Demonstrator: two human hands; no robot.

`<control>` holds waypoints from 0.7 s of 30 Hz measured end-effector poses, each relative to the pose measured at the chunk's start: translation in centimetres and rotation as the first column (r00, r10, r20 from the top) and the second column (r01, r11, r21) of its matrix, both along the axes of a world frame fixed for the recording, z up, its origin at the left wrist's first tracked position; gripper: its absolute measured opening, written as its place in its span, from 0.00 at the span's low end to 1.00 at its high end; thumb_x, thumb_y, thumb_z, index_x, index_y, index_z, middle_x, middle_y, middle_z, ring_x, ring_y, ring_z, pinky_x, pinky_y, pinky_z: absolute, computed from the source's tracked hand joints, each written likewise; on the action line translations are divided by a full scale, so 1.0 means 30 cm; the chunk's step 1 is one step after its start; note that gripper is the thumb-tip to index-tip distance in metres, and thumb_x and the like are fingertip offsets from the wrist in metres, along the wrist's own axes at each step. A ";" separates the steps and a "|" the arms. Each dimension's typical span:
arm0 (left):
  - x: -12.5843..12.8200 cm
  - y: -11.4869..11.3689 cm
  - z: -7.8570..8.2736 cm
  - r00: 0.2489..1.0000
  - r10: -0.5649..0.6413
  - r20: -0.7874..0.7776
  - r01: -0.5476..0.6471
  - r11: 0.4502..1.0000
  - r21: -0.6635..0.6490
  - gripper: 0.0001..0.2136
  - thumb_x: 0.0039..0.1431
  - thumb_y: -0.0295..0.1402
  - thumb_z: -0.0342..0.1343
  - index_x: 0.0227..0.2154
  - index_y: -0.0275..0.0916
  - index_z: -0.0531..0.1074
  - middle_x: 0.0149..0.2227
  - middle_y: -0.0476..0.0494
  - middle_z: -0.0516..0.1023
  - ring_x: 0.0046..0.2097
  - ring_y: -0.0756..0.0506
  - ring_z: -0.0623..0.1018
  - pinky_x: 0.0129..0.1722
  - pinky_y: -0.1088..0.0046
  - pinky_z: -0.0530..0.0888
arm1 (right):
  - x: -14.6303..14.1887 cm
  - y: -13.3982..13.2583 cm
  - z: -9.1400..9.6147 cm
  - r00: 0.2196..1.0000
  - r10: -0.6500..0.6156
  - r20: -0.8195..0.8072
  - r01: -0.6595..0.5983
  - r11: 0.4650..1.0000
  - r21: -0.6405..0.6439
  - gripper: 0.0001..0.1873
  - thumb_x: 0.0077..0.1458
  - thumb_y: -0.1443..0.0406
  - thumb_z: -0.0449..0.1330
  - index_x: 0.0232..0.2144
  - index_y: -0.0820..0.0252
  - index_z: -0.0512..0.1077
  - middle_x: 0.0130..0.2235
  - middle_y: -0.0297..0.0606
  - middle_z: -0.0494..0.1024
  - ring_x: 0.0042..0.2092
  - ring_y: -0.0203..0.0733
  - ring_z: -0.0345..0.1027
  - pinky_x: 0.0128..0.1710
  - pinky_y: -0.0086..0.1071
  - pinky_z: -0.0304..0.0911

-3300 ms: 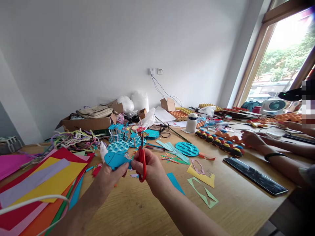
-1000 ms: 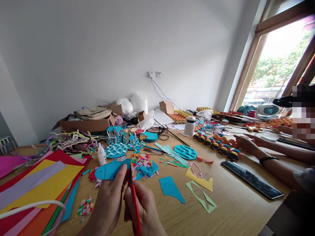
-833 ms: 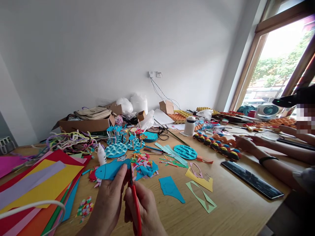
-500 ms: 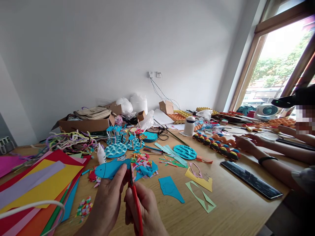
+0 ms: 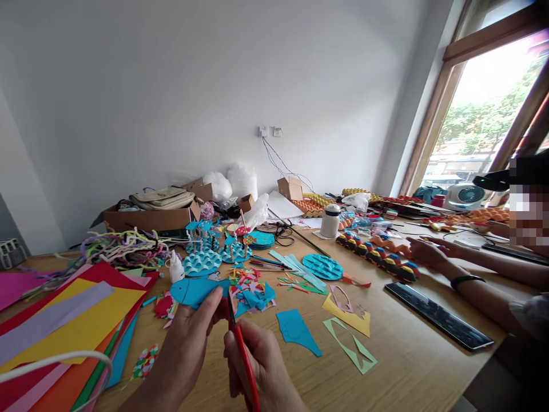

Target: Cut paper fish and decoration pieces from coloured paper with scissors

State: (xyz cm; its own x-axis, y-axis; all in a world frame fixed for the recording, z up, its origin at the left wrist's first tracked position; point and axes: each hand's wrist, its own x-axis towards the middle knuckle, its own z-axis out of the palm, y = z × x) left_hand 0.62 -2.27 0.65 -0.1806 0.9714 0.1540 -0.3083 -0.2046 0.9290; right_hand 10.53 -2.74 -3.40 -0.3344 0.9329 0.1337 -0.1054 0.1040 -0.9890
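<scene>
A blue paper fish [image 5: 193, 290] with a dark curved line near its head is pinched in my left hand [image 5: 189, 337], thumb on top. My right hand [image 5: 261, 360] is closed around red-handled scissors [image 5: 245, 357], their dark blades upright at the fish's right end. Whether the blades touch the paper I cannot tell. Behind them lies a heap of coloured paper scraps [image 5: 253, 292]. To the right of my hands rests a blue paper offcut [image 5: 297, 331] with a faint outline drawn on it.
Coloured paper sheets [image 5: 64, 320] fan out at left, beside a white cable [image 5: 86, 356]. A glue bottle [image 5: 175, 268] stands behind the fish. A phone [image 5: 437, 315] and a green offcut [image 5: 349, 343] lie rightward. Another person's hands [image 5: 429, 252] work near a painted egg-carton strip [image 5: 381, 257].
My hands, the fish and the scissors have shifted slightly to the right. The blades remain at the fish's right end.
</scene>
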 end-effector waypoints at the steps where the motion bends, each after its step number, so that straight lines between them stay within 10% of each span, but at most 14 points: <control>1: -0.001 -0.001 0.003 1.000 -0.012 -0.003 0.012 1.000 -0.009 0.06 0.48 0.36 0.57 0.28 0.40 0.71 0.28 0.49 0.78 0.34 0.45 0.76 0.36 0.71 0.70 | 0.006 0.001 0.000 1.000 -0.002 0.018 0.002 1.000 0.005 0.28 0.42 0.41 0.50 0.17 0.61 0.58 0.12 0.25 0.55 0.11 0.26 0.50 0.09 0.19 0.46; 21: -0.046 0.001 0.032 0.973 -0.146 -0.177 0.143 0.989 -0.026 0.08 0.49 0.36 0.55 0.21 0.39 0.71 0.23 0.49 0.76 0.29 0.46 0.73 0.33 0.70 0.71 | 0.049 0.003 0.012 0.974 -0.049 0.221 0.027 0.995 0.098 0.15 0.49 0.60 0.51 0.16 0.60 0.56 0.13 0.26 0.55 0.13 0.27 0.53 0.10 0.18 0.44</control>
